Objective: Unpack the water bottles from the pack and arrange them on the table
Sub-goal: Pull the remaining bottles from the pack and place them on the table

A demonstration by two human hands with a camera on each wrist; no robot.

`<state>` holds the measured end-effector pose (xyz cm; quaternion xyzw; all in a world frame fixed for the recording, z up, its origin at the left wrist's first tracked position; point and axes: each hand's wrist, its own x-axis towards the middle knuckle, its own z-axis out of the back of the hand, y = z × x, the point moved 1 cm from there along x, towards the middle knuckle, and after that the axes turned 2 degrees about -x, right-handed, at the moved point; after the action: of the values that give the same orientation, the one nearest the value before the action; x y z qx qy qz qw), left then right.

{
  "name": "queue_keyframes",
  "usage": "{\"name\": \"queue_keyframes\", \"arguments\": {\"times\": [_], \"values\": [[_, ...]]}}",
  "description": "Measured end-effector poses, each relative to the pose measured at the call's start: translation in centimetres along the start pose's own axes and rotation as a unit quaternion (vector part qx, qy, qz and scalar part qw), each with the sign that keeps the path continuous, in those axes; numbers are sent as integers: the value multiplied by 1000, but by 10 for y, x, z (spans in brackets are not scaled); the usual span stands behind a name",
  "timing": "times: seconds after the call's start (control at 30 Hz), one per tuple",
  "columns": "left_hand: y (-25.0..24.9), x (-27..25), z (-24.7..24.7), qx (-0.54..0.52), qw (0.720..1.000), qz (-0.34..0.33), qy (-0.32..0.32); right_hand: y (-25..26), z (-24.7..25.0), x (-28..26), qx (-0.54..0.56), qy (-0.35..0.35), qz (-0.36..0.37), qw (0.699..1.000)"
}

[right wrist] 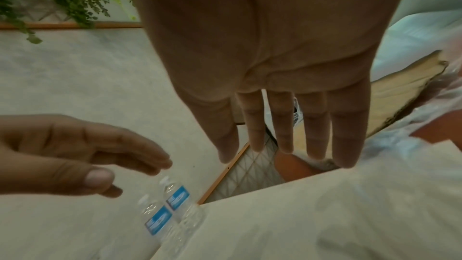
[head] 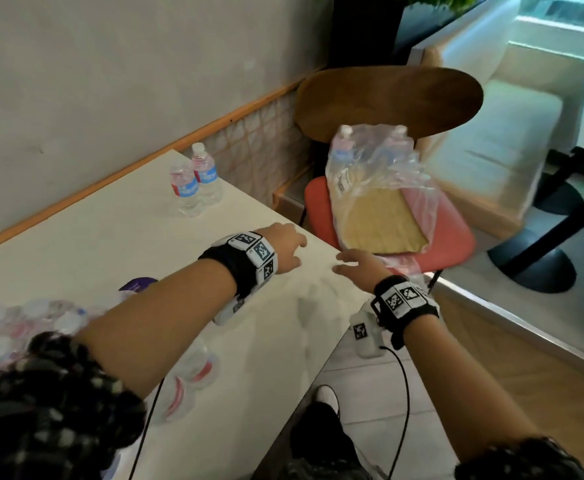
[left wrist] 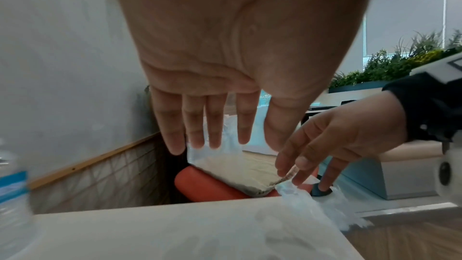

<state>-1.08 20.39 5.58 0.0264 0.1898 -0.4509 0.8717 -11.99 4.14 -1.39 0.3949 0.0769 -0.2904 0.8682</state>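
Note:
The opened pack (head: 377, 202), a cardboard tray in torn clear wrap, lies on a red chair seat (head: 456, 237) past the table corner. Two water bottles (head: 344, 143) stand inside it at its far end. Two more bottles (head: 193, 181) stand side by side at the table's far edge (right wrist: 170, 211). My left hand (head: 294, 247) hovers over the table corner, fingers straight (left wrist: 207, 126), holding nothing. My right hand (head: 349, 263) reaches beside it with straight fingers (right wrist: 287, 126). Its fingertips are at the wrap's torn edge (left wrist: 295, 191); I cannot tell whether they touch it.
Several blurred bottles (head: 41, 317) crowd the white table (head: 110, 237) near my left arm, and more (head: 190, 375) lie under the forearm. A wooden chair back (head: 387, 102) rises behind the pack. A wall runs along the table's left side; a black table base (head: 539, 268) stands at right.

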Motion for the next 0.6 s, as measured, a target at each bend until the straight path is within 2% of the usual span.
{"name": "queue_keyframes", "arguments": {"times": [0.13, 0.3, 0.47, 0.6], "values": [[-34, 79, 7, -45, 998, -12, -43, -32, 33, 41, 25, 4, -15, 1000], [-76, 159, 15, -98, 994, -1, -47, -73, 65, 78, 63, 36, -52, 996], [-92, 202, 30, -120, 976, 21, -182, -69, 110, 123, 15, 6, -6, 1000], [-86, 222, 33, -137, 956, -4, -259, -53, 136, 169, -10, -9, -3, 1000]]}}
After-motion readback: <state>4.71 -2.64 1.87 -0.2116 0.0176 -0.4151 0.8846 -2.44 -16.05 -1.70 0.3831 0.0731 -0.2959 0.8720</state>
